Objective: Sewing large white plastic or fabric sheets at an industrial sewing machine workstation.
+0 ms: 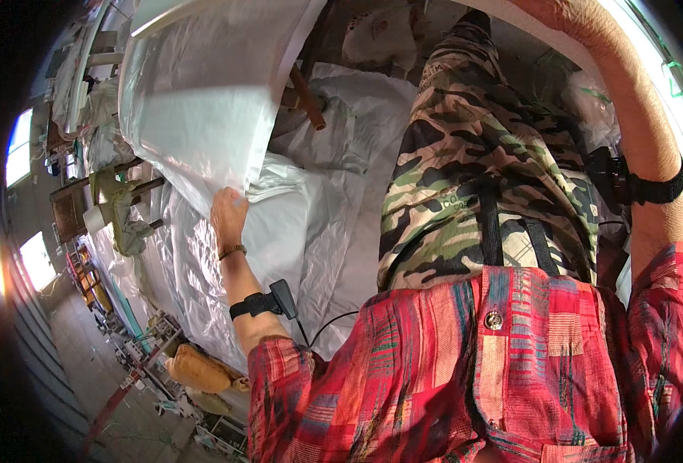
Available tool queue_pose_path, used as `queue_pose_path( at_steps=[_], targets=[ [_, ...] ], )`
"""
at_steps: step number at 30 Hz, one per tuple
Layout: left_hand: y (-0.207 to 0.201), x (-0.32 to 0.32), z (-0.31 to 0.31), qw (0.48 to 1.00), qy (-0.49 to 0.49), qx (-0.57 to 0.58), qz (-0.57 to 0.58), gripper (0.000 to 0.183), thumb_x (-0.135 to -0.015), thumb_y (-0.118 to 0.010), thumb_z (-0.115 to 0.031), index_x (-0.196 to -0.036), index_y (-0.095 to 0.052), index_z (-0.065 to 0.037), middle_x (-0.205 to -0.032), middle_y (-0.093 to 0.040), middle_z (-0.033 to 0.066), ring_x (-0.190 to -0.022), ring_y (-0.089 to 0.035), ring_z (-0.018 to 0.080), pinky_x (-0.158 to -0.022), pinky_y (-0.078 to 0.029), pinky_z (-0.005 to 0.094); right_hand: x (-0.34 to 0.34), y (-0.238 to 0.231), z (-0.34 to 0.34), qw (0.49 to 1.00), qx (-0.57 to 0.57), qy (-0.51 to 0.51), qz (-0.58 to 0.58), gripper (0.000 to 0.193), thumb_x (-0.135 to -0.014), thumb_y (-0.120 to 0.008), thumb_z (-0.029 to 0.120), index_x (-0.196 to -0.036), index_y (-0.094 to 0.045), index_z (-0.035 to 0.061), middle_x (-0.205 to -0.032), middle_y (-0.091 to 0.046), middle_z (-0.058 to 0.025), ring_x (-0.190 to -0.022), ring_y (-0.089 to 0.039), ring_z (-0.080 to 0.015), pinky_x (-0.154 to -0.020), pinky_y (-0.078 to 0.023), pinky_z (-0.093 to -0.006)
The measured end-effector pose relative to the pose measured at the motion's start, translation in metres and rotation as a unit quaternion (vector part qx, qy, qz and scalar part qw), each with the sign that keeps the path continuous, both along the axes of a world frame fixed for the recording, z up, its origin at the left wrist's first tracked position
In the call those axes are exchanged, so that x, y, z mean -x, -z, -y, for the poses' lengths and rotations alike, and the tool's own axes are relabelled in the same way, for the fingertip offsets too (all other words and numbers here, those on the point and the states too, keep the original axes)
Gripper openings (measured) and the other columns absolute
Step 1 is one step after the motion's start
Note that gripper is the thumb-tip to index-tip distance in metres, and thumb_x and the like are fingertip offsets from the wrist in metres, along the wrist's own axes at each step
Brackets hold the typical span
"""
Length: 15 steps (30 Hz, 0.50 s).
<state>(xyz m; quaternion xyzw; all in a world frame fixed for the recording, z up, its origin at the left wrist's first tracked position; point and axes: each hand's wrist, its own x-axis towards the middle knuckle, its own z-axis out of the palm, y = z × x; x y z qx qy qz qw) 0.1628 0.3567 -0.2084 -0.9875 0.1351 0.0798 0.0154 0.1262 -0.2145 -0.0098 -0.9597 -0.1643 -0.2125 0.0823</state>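
My left hand [230, 218] is closed on the lower corner of a large, whitish, translucent plastic sheet [202, 116]. The sheet hangs from the top of the view, smooth in its upper part, with a pale band of light across it. Beneath and beside my hand, more white plastic sheeting [280, 216] lies in loose folds. My right arm curves up the right side, and my right hand [546, 9] is at the top edge, mostly cut off, so its fingers do not show. It is nearest to a pale curved edge.
A reddish-brown bar [307, 100] juts out beside the hanging sheet. Crumpled clear plastic [592, 108] lies at the right. On the left are a greenish cloth [118, 212], an orange-brown bundle [199, 368] and cluttered racks. A thin black cable [330, 320] runs near my left forearm.
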Motion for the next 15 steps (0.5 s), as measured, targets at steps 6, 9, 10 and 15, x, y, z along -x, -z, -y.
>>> queue_pose_path(
  at_steps=[6, 9, 10, 15],
  targets=[
    [0.014, 0.018, -0.027, 0.997, -0.04, -0.054, -0.024, 0.024, -0.075, -0.073, -0.019, -0.091, -0.059, -0.008, -0.094, -0.061, 0.0098, -0.094, -0.058, 0.0314, -0.08, -0.045, 0.0441, -0.005, 0.004, 0.006, 1.0, 0.002, -0.021, -0.005, 0.053, -0.09, -0.062, 0.045, -0.129, -0.056, 0.0097, -0.134, -0.053, -0.0122, -0.126, -0.046, -0.0299, -0.108, -0.036, -0.0432],
    [0.028, 0.02, -0.033, 0.996, -0.058, -0.063, -0.021, 0.023, -0.076, -0.074, -0.021, -0.091, -0.062, -0.009, -0.095, -0.064, 0.0101, -0.096, -0.059, 0.0307, -0.081, -0.045, 0.0436, -0.007, 0.008, 0.007, 0.999, 0.009, -0.031, 0.025, 0.053, -0.091, -0.062, 0.045, -0.13, -0.055, 0.0103, -0.134, -0.052, -0.0121, -0.127, -0.046, -0.0297, -0.108, -0.036, -0.0427],
    [0.032, 0.02, -0.033, 0.996, -0.066, -0.062, -0.017, 0.022, -0.076, -0.074, -0.022, -0.09, -0.064, -0.009, -0.096, -0.065, 0.0102, -0.096, -0.06, 0.0303, -0.082, -0.045, 0.0434, -0.007, 0.008, 0.008, 0.999, 0.009, -0.031, 0.024, 0.053, -0.091, -0.062, 0.045, -0.13, -0.055, 0.0103, -0.134, -0.052, -0.0121, -0.127, -0.046, -0.0297, -0.108, -0.036, -0.0427],
    [0.043, 0.022, -0.023, 0.994, -0.094, -0.059, -0.007, 0.021, -0.078, -0.072, -0.027, -0.083, -0.066, -0.008, -0.092, -0.068, 0.01, -0.094, -0.06, 0.0311, -0.082, -0.045, 0.0424, -0.005, 0.009, 0.009, 1.0, 0.027, -0.01, 0.007, 0.052, -0.092, -0.061, 0.043, -0.131, -0.054, 0.0112, -0.133, -0.052, -0.0125, -0.128, -0.045, -0.0299, -0.109, -0.035, -0.0426]
  ],
)
